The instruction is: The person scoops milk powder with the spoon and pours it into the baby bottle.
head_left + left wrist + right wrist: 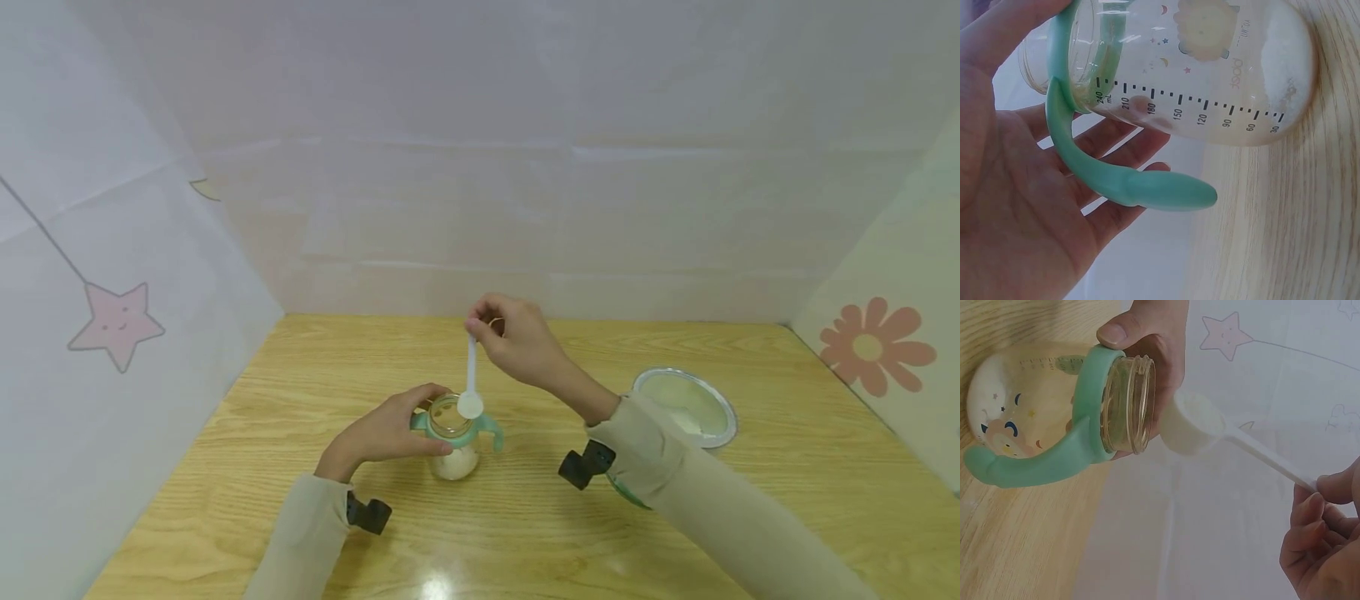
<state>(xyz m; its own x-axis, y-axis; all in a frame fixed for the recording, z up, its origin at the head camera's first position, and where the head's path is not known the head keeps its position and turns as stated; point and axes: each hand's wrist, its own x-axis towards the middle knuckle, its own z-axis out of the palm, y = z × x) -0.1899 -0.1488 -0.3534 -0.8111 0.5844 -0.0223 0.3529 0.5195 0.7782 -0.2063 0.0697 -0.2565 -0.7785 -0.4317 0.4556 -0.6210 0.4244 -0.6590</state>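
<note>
A clear baby bottle (454, 463) with a mint-green collar and two handles stands uncapped on the table, white powder at its bottom. My left hand (390, 429) holds it around the collar, thumb and fingers on opposite sides. In the left wrist view, the scale marks on the bottle (1185, 106) show, and one green handle (1116, 181) lies across the palm. With thumb and fingertips my right hand (521, 337) pinches the end of a white scoop's long handle. Filled with powder, the scoop (1194, 425) hovers beside the bottle's open mouth, apart from it in the right wrist view.
To the right, an open round container with a silvery rim (732, 417) holds pale powder; my right sleeve (652, 450) covers part of it. A green edge (628, 493) shows below that sleeve. Printed sheets stand behind and beside the wooden table (300, 375).
</note>
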